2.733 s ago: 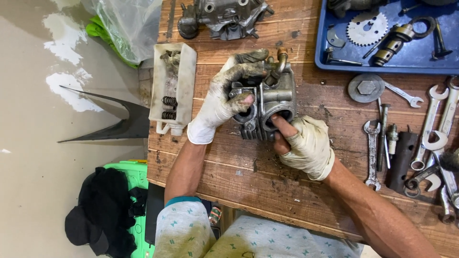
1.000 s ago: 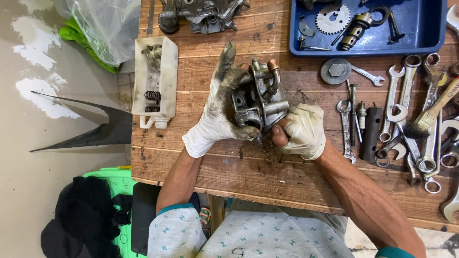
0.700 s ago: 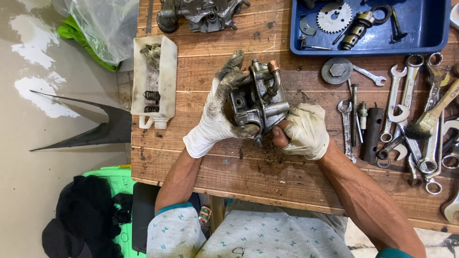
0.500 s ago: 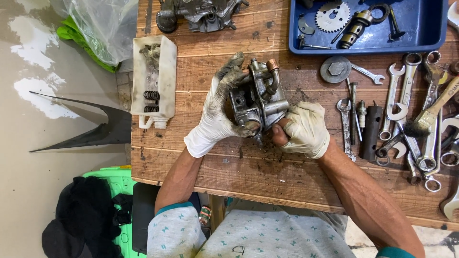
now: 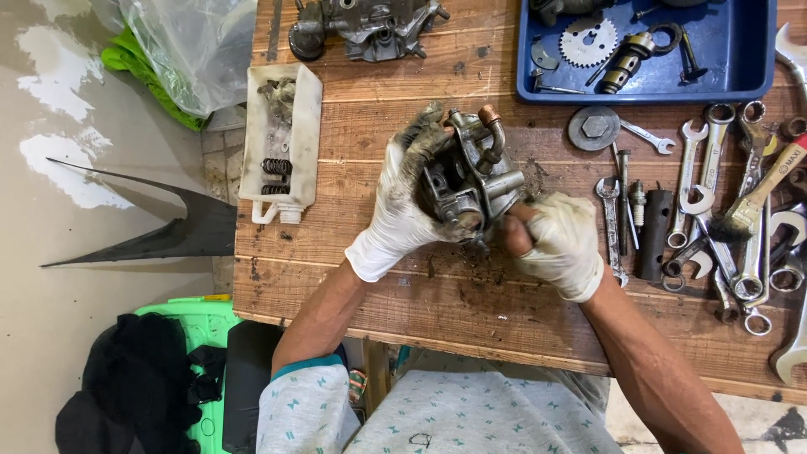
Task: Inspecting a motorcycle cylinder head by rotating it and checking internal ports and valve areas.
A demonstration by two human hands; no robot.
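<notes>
Seen from above: a grimy metal engine part [image 5: 471, 185] held just over the middle of a wooden table [image 5: 437, 303], gripped from both sides. Left hand [image 5: 402, 206], in a dirty white glove, wrapped around the part's left side, fingers [image 5: 424, 139] curled over its top edge and clamped on it. Right hand [image 5: 559, 240], gloved the same way, pressed against the lower right corner of the part, fingers closed tight on it there; whether anything small sits inside that grip cannot be told. Dark crumbs of dirt scattered on the planks right beneath. Left of the hands, near the table's edge, a white plastic tray [image 5: 282, 143] with springs and small pieces inside. At the far edge, another grey engine casting [image 5: 366, 25]. Upper right, a blue tray [image 5: 731, 50] with a toothed sprocket [image 5: 588, 40] and other parts. Along the right side, a spread of wrenches [image 5: 714, 185], a dark socket tube [image 5: 654, 231] and a brush [image 5: 756, 197], well apart from the held part.
</notes>
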